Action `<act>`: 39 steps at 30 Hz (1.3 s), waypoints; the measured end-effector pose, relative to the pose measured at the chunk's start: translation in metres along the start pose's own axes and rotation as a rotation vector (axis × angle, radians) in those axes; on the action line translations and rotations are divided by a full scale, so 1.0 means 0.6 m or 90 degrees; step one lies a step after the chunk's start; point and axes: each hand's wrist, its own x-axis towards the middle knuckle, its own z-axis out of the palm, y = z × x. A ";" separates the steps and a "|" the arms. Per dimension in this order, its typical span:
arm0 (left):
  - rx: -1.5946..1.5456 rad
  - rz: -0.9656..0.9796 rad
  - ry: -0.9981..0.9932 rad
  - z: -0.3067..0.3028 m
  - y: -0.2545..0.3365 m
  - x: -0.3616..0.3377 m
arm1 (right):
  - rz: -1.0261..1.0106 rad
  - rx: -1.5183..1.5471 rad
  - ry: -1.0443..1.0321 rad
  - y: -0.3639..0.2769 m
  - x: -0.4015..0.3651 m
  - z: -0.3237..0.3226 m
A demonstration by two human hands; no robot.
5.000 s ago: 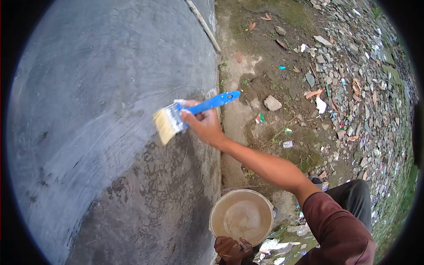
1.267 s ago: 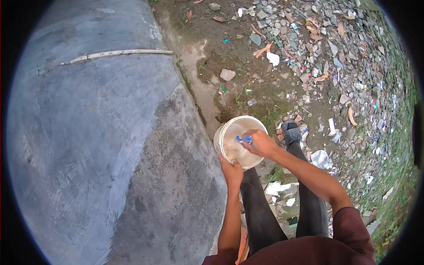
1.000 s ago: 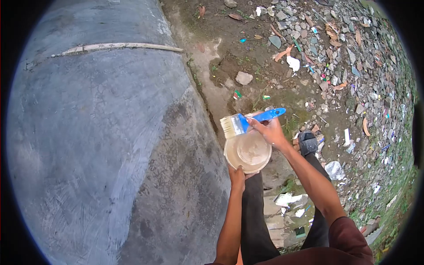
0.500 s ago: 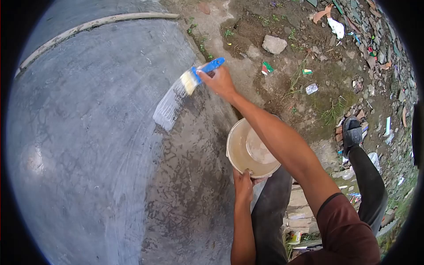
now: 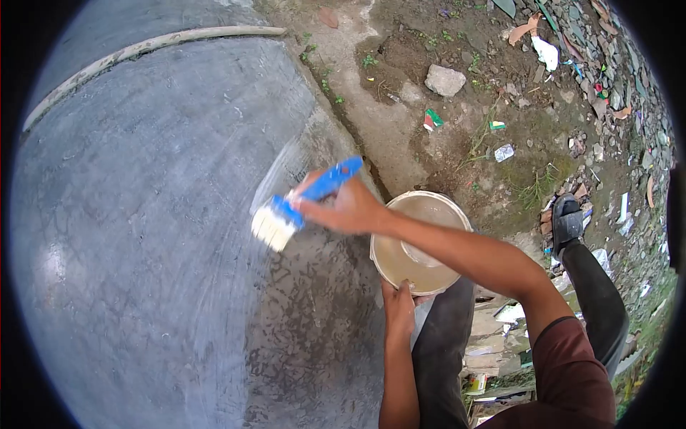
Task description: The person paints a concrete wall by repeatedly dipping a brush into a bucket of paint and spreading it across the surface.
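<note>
My right hand [image 5: 339,205] is closed around the blue handle of a wide paintbrush [image 5: 275,223]. The pale bristles meet the concrete surface [image 5: 143,193] where the bluish-grey coated area borders a darker, bare, mottled patch [image 5: 307,336]. Whitish wet streaks run up from the bristles. With my left hand [image 5: 400,300] I grip the near rim of a pale plastic bucket [image 5: 396,264]. Some cloudy liquid coats its inside, and my right forearm crosses over it, hiding part of the opening.
A raised pale ridge [image 5: 157,44] curves across the far concrete. Right of the slab edge lie dirt, a stone [image 5: 444,80], scattered litter [image 5: 504,153] and a bank of rubble [image 5: 622,79]. My sandalled foot [image 5: 568,218] rests among broken pieces.
My right hand has swept the paintbrush down and slightly left, back along the streaked strip. The bucket stays in my left hand, shifted only slightly in view.
</note>
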 end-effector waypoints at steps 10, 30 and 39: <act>-0.031 -0.030 0.002 -0.010 0.006 0.005 | 0.162 -0.394 0.254 0.187 0.149 -0.148; 0.024 -0.047 0.016 -0.019 0.028 0.014 | 0.129 -0.417 0.287 0.247 0.164 -0.178; 0.043 -0.039 0.006 -0.024 0.025 0.008 | 0.087 0.069 0.064 0.138 0.096 -0.145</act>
